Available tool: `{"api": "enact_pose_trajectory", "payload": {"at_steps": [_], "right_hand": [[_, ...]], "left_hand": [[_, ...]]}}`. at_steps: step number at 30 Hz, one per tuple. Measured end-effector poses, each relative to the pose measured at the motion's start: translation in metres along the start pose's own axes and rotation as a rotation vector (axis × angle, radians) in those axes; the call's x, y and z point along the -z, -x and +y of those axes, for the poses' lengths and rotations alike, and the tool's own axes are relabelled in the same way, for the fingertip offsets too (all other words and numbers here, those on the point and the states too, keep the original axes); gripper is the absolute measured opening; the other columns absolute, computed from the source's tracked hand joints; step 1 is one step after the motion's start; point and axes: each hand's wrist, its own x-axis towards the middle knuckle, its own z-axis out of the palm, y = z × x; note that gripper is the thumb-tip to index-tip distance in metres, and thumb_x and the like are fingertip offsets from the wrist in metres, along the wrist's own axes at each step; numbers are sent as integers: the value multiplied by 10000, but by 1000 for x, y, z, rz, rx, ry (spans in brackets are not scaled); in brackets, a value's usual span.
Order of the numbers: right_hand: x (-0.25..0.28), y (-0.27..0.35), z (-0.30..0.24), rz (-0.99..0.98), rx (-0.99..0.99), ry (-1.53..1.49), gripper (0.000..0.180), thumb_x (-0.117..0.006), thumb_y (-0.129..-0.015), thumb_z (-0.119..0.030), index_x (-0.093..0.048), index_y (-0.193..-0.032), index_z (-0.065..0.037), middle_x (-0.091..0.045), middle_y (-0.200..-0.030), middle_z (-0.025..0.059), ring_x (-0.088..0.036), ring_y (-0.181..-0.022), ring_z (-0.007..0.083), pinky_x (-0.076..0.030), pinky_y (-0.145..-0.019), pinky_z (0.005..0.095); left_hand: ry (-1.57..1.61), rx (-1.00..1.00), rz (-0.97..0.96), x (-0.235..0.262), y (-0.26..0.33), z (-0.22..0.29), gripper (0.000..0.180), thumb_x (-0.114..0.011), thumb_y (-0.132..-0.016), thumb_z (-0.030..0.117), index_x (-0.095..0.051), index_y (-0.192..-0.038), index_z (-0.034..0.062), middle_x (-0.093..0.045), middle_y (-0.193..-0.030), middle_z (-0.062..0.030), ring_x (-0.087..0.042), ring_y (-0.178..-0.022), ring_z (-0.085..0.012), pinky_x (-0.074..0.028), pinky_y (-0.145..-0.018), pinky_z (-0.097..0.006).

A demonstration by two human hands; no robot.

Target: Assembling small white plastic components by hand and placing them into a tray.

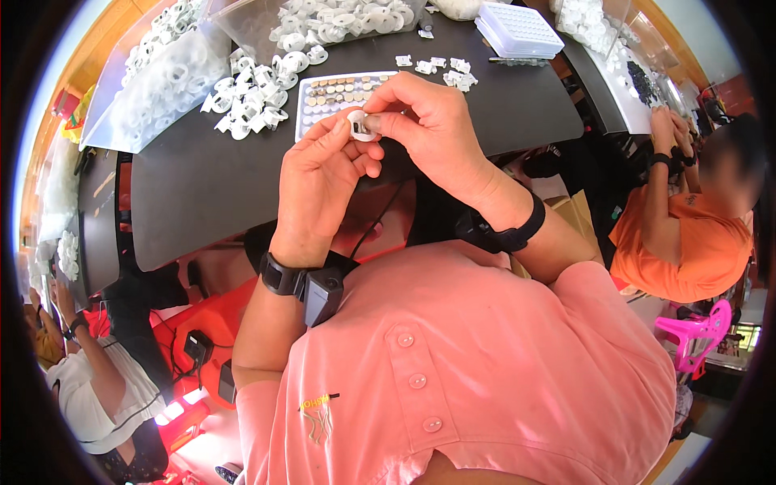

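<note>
My left hand (319, 182) and my right hand (424, 125) meet above the front of a black table (202, 186). Both pinch one small white round plastic part (361, 125) between thumbs and fingertips. Something small and dark shows in the part's middle. Just beyond the hands lies a tray of small round metal discs (335, 93). A heap of white plastic parts (250, 97) lies to the left of that tray.
Clear bags of white parts (162, 77) and an open clear bin (339, 20) stand at the table's back. A white lidded box (517, 28) sits back right. A person in orange (687, 234) works at the right, another person (89, 380) lower left.
</note>
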Motion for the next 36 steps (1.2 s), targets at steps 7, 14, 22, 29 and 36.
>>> {"api": "enact_pose_trajectory", "payload": {"at_steps": [7,14,22,29,36], "right_hand": [[0,9,0,-5,-130,-201,36,-683,-854,49,-648,-858,41,-665,-815,67,-654,-688,118,-505,-615,269],[-6,16,-5,44,-153,-245,47,-654,-850,89,-628,-850,49,-636,-819,76,-682,-656,149,-513,-594,268],[-9,18,-3,59,2,-126,70,-622,-862,94,-597,-852,29,-615,-821,89,-714,-652,186,-514,-555,291],[-10,15,7,70,200,114,140,-602,-825,80,-610,-890,-43,-618,-849,88,-681,-640,246,-519,-566,344],[-3,2,1,-37,348,356,123,-639,-788,33,-618,-878,-49,-623,-848,82,-664,-681,271,-517,-584,373]], "left_hand": [[9,-5,20,0,2,-2,265,-558,-1012,130,-603,-1184,-66,-665,-978,-135,-649,-817,-243,-518,-681,-350],[-38,-43,-3,4,5,-4,293,-544,-1010,115,-552,-1253,-48,-639,-1106,-160,-617,-901,-259,-488,-740,-349],[-22,-77,-13,9,5,-6,286,-563,-990,77,-583,-1245,-52,-643,-1121,-176,-618,-935,-274,-484,-740,-349],[-6,-103,-12,7,6,-6,287,-588,-976,62,-586,-1231,-67,-659,-1093,-189,-641,-912,-286,-503,-723,-352],[-5,-127,28,6,7,-6,283,-596,-978,76,-583,-1210,-86,-664,-1047,-200,-660,-866,-287,-521,-703,-359]]}}
